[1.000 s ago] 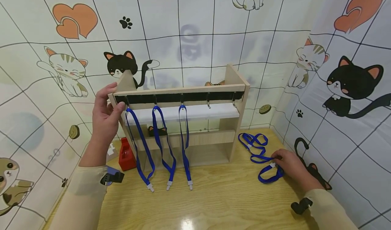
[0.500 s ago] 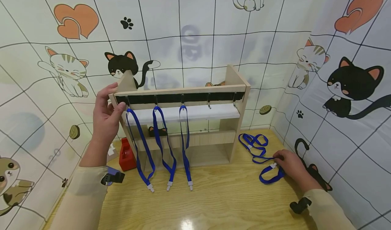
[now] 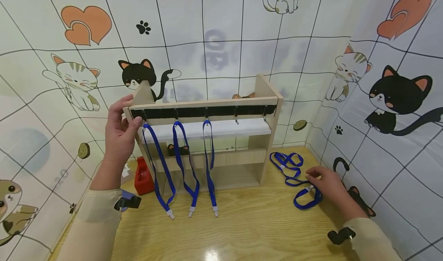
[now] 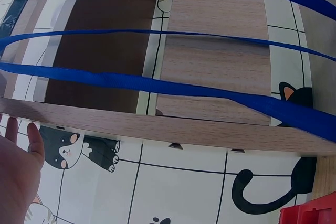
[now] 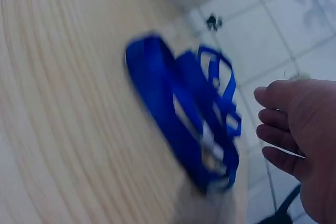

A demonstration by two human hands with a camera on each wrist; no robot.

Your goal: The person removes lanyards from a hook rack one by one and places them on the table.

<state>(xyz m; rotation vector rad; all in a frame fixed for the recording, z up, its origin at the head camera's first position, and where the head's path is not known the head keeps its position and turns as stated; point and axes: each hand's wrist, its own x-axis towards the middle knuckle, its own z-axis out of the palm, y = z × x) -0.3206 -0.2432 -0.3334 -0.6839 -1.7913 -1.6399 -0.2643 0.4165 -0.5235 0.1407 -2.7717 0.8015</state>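
Note:
A wooden rack [image 3: 221, 101] with a black hook rail stands at the back of the table. My left hand [image 3: 119, 132] grips its left end, thumb on the front; the left wrist view shows the palm [image 4: 16, 177] beside the rack's board [image 4: 210, 129]. Three blue lanyards [image 3: 187, 168] hang from the left hooks, and two hooks [image 3: 237, 119] to their right are bare. Loose blue lanyards [image 3: 290, 168] lie tangled on the table at the right. My right hand [image 3: 323, 184] hovers at their near end by a white clip. In the blurred right wrist view its fingers [image 5: 278, 129] curl loosely beside the lanyards [image 5: 184, 119].
A red block [image 3: 142, 176] sits on the wooden table [image 3: 242, 230] left of the rack, also seen in the left wrist view as a red block [image 4: 310, 216]. Cat-print walls close in behind and on the right. A black cable [image 3: 340, 164] lies by the right wall.
My right hand has shifted slightly left and up over the loose lanyards. The left hand and the rack have stayed put.

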